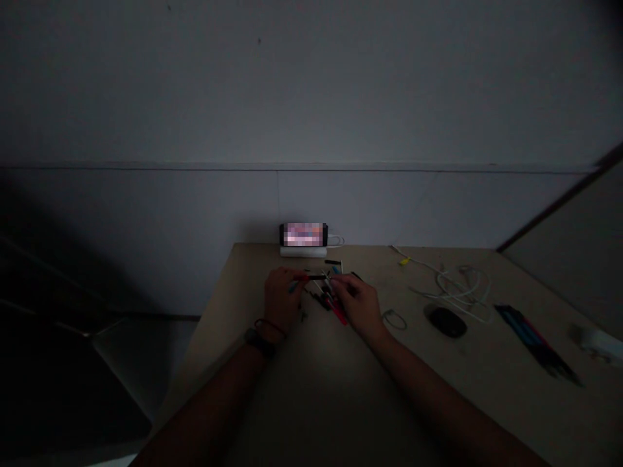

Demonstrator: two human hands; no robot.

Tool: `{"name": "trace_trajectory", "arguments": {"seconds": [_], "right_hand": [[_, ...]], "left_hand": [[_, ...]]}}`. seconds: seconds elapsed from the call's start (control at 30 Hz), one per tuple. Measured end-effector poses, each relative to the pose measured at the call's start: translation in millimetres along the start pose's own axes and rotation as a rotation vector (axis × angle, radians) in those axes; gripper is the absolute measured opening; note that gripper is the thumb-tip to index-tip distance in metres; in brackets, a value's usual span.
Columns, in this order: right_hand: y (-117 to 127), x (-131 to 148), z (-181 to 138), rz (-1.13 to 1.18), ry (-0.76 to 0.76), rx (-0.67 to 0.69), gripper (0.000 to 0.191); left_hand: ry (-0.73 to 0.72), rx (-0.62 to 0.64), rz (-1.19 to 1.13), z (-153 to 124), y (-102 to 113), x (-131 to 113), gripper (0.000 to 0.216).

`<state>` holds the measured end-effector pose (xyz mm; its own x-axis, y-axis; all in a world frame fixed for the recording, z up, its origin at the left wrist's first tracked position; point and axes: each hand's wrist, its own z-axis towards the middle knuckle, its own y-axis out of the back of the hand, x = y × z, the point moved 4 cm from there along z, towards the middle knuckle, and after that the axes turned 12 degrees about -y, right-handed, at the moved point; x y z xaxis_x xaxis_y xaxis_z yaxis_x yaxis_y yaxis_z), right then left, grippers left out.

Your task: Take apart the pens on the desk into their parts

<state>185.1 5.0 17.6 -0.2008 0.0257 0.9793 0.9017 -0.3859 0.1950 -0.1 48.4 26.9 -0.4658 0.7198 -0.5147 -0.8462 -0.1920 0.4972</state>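
Over a small pile of loose pens and pen parts [335,309], my two hands meet in the dim light. My left hand [283,295], with a dark band and watch on the wrist, is closed on the red end of a thin red-and-black pen [317,277]. Fingers of my right hand [357,299] pinch together at the pen's other end; the exact tip is too small to make out. Red, black, white and blue pieces lie under and between the hands. A short dark piece [333,262] rests just beyond them.
A lit phone [304,235] leans on a white stand [304,251] by the wall. To the right are a coiled white cable [462,288], a black mouse [446,322], a thin loop [394,319] and a row of blue, red and black pens [530,337]. The table's left edge drops off.
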Motion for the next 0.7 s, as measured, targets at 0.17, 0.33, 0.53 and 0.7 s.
{"name": "trace_trajectory", "arguments": {"seconds": [0.17, 0.33, 0.53, 0.7], "right_hand": [[-0.1, -3.0, -0.5, 0.003, 0.031, 0.017, 0.027], [0.2, -5.2, -0.8, -0.054, 0.072, 0.017, 0.024], [-0.9, -1.6, -2.6, -0.09, 0.114, 0.013, 0.023], [0.2, -2.4, -2.3, -0.12, 0.125, 0.008, 0.023]], "left_hand": [[0.017, 0.016, 0.028, -1.5, -2.9, 5.9, 0.007], [0.024, 0.016, 0.024, -3.2, -4.6, 9.5, 0.008], [0.021, 0.018, 0.043, -2.9, -5.2, 8.1, 0.008], [0.03, 0.047, 0.054, -2.1, -3.7, 5.8, 0.009]]}}
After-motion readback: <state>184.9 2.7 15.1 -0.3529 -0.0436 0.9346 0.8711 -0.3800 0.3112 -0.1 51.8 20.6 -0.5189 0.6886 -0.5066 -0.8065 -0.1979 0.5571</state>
